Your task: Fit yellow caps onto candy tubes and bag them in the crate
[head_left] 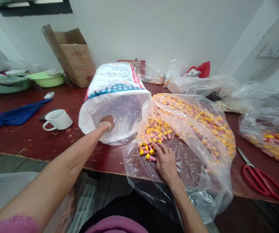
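My left hand (108, 121), with a beaded bracelet at the wrist, reaches into the mouth of a white printed sack (86, 113) lying on its side. Clear plastic tubes (129, 110) lie within the sack, beyond the hand. Its fingers point away and are mostly hidden, so whether they grip anything does not show. My right hand (166, 160) rests with fingers stretched out at the edge of a pile of small pink-and-white tubes with yellow caps (157, 129). The fingertips touch the nearest tubes. The pile spills from a large clear plastic bag (185, 181) that overhangs the table edge.
A white mug (58, 119) and blue cloth (15, 115) lie left on the dark red table (32, 139). Red-handled scissors (261, 178) lie right, near another bag of capped tubes (273, 142). Behind stand a cardboard box (77, 63) and a green basin (48, 80).
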Available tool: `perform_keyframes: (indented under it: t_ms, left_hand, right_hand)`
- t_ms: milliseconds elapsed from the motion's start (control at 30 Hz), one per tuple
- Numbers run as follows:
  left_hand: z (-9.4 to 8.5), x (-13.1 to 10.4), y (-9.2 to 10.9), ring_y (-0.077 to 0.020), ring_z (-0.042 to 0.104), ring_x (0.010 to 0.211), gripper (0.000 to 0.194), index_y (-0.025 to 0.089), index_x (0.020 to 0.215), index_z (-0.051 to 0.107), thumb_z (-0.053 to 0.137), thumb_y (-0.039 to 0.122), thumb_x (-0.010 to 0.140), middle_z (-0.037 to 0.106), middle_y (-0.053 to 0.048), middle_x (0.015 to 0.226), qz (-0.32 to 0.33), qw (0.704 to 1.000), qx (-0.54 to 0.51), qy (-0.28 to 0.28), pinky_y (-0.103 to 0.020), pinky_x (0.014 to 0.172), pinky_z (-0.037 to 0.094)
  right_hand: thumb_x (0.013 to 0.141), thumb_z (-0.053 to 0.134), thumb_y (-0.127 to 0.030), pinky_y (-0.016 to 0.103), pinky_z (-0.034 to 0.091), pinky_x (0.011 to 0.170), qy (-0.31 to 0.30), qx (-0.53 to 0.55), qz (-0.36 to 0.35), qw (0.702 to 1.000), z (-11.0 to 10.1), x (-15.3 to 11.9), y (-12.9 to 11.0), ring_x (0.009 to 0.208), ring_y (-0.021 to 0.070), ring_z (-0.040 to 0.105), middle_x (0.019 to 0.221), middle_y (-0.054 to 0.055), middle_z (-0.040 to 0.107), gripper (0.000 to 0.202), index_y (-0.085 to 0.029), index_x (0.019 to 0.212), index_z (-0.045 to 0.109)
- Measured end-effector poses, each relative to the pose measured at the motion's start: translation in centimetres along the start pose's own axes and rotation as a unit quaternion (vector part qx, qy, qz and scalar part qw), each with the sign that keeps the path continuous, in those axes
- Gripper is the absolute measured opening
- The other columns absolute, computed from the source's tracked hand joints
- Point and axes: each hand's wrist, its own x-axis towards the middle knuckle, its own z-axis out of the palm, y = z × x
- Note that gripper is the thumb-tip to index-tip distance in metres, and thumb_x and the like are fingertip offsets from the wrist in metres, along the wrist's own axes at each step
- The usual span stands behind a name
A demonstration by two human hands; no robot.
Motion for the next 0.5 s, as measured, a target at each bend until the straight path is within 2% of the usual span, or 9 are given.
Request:
perform_keyframes:
  t_ms: [67, 133, 200, 267, 333, 367, 433, 500]
  left_hand:
    - [-0.7, -1.2, 0.6, -0.0229, 0.058, 0.102, 0.03, 0.013, 0.109, 0.058, 0.058, 0.03, 0.085, 0.06, -0.01, 0.111, -0.01, 0.999, -0.04, 0.018, -0.043, 0.088, 0.046]
    - [-1.7, -3.0, 1.5, -0.0242, 0.06, 0.097, 0.03, 0.012, 0.108, 0.06, 0.059, 0.025, 0.082, 0.064, -0.011, 0.104, -0.01, 0.995, -0.094, 0.042, -0.039, 0.084, 0.047]
    - [-2.4, -5.9, 2.6, -0.0232, 0.062, 0.093, 0.035, 0.012, 0.113, 0.058, 0.057, 0.021, 0.08, 0.066, -0.011, 0.101, 0.008, 0.986, -0.157, 0.061, -0.033, 0.079, 0.047]
    - [-2.6, -10.1, 3.6, -0.0184, 0.063, 0.089, 0.038, 0.015, 0.118, 0.056, 0.054, 0.023, 0.081, 0.067, -0.007, 0.101, 0.051, 0.973, -0.219, 0.059, -0.026, 0.074, 0.048]
    - [-2.1, -15.0, 4.4, -0.0144, 0.062, 0.084, 0.036, 0.02, 0.115, 0.058, 0.057, 0.03, 0.081, 0.068, -0.003, 0.096, 0.112, 0.951, -0.288, 0.02, -0.022, 0.072, 0.047]
    - [-1.6, -17.4, 4.6, -0.0147, 0.062, 0.083, 0.035, 0.018, 0.112, 0.061, 0.059, 0.031, 0.079, 0.068, -0.004, 0.094, 0.161, 0.917, -0.363, -0.033, -0.022, 0.072, 0.047]
    - [-0.4, -21.7, 4.9, -0.0152, 0.06, 0.083, 0.03, 0.018, 0.104, 0.065, 0.062, 0.03, 0.077, 0.067, -0.004, 0.092, 0.198, 0.871, -0.437, -0.108, -0.023, 0.075, 0.046]
    - [0.6, -24.6, 5.2, -0.0163, 0.059, 0.087, 0.027, 0.017, 0.102, 0.067, 0.062, 0.026, 0.077, 0.067, -0.005, 0.095, 0.202, 0.843, -0.471, -0.163, -0.025, 0.079, 0.045]
  right_hand:
    - [0.087, 0.047, -0.018, 0.036, 0.041, 0.077, -0.007, 0.009, -0.002, 1.0, 0.0, 0.0, -0.1, 0.096, 0.0241, 0.05, 0.117, 0.007, 0.058, 0.038, -0.031, 0.122, 0.055]
    - [0.086, 0.049, -0.019, 0.036, 0.041, 0.076, 0.011, 0.062, 0.021, 0.998, 0.2, 0.1, 0.0, 0.092, 0.0234, 0.051, 0.105, 0.008, 0.062, 0.027, -0.027, 0.108, 0.063]
    - [0.085, 0.049, -0.019, 0.036, 0.042, 0.078, 0.038, 0.121, 0.047, 0.991, 0.3, 0.1, 0.2, 0.089, 0.0218, 0.053, 0.095, 0.008, 0.063, 0.018, -0.021, 0.095, 0.064]
    - [0.086, 0.047, -0.02, 0.034, 0.044, 0.078, 0.06, 0.15, 0.064, 0.985, -0.2, 0.0, 0.2, 0.086, 0.0198, 0.056, 0.09, 0.008, 0.063, 0.015, -0.018, 0.092, 0.061]
    - [0.088, 0.046, -0.026, 0.032, 0.046, 0.074, 0.091, 0.181, 0.095, 0.975, -1.4, -0.1, -0.3, 0.082, 0.0177, 0.057, 0.09, 0.008, 0.062, 0.017, -0.016, 0.095, 0.057]
    - [0.088, 0.046, -0.029, 0.031, 0.047, 0.073, 0.112, 0.222, 0.117, 0.962, -2.3, -0.2, -0.8, 0.079, 0.0166, 0.057, 0.09, 0.007, 0.062, 0.019, -0.016, 0.098, 0.056]
    - [0.087, 0.05, -0.035, 0.029, 0.048, 0.072, 0.142, 0.348, 0.153, 0.914, -4.4, -0.3, -2.5, 0.077, 0.0148, 0.058, 0.092, 0.006, 0.063, 0.026, -0.017, 0.105, 0.055]
    - [0.086, 0.054, -0.037, 0.028, 0.049, 0.072, 0.134, 0.482, 0.17, 0.849, -6.4, -0.5, -4.7, 0.079, 0.0139, 0.059, 0.094, 0.004, 0.064, 0.029, -0.018, 0.109, 0.056]
